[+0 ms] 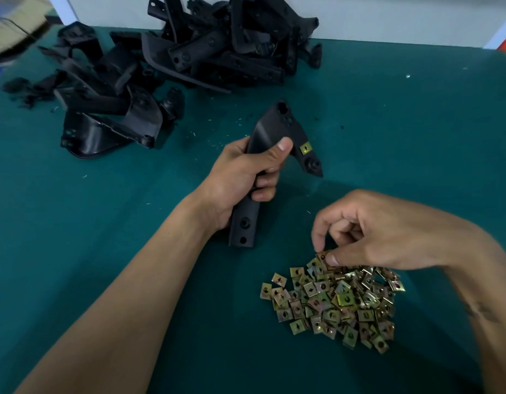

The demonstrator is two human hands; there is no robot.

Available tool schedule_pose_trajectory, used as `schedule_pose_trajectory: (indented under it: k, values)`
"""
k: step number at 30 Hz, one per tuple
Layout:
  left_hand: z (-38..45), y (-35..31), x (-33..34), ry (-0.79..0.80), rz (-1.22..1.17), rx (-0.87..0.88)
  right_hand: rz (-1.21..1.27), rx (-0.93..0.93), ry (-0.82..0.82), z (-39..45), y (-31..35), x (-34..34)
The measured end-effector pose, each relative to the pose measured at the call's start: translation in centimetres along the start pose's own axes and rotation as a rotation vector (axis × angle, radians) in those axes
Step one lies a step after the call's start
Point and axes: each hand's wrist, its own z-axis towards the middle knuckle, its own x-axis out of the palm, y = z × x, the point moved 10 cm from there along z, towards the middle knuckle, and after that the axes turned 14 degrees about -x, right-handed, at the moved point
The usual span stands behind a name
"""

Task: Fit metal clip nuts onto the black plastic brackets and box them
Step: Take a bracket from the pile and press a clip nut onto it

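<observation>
1. Black plastic bracket (pixel 270 143) gripped in left hand (pixel 243 177): fingers wrapped round its middle, thumb pressed across the upper face. Bracket is long and angled, matte; upper end with a round socket and small holes points away from the person, lower flat end with two holes sits below the palm, close to or on the counter (pixel 402 132) — contact not resolvable.
2. One clip nut (pixel 305 149), yellowish metal, small and square with a centre hole, already seated on the bracket's side arm just right of the thumb.
3. Right hand (pixel 368 231) over the far edge of the nut pile; thumb and forefinger pinching a single loose nut (pixel 322 255), other fingers curled under.
4. Pile of clip nuts (pixel 334 302) lies on the counter directly below the right hand, near side, right of centre. Pieces are brass-to-green iridescent, square, each with a punched hole; heaped in the middle, scattered singly at the left edge.
5. Heap of black brackets (pixel 172 58) at the far left of the counter, well apart from the hands, tangled at mixed angles.
6. Counter surface is dark green, flecked with small pale shavings around the held bracket.
7. Cardboard box (pixel 16 27), blurred, at far left corner.
</observation>
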Motion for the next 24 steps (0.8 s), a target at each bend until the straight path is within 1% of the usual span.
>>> schedule_pose_trajectory:
  k: [2,4,6,9,11,14,19,22,24]
  values:
    - [-0.2,-0.5,-0.9,-0.068,-0.010,0.058,-0.005,0.015,0.000,-0.1,-0.1,0.0]
    - [-0.4,-0.9,-0.9,-0.049,-0.035,0.102,-0.027,0.022,-0.002,0.0,0.0,0.0]
    - [-0.6,-1.1,-0.2,0.039,-0.070,0.113,-0.051,0.025,-0.001,0.1,0.2,0.0]
    - [-0.9,-0.6,1.6,0.214,-0.097,0.057,-0.111,0.050,0.013,0.2,0.4,0.1]
    - [-0.9,0.0,2.6,0.272,-0.059,0.020,-0.210,0.079,0.030,0.3,0.4,0.2]
    - [-0.8,0.7,3.4,0.303,-0.012,-0.015,-0.359,0.119,0.025,0.5,0.7,0.2]
    - [-0.8,0.8,3.5,0.325,-0.035,-0.039,-0.394,0.138,0.005,-0.1,0.7,0.1]
    - [-1.0,0.8,3.5,0.338,-0.055,-0.042,-0.453,0.111,-0.056,-0.1,1.2,-0.3]
    - [-1.1,0.7,3.4,0.334,-0.064,-0.043,-0.450,0.084,-0.053,0.0,1.5,-0.1]
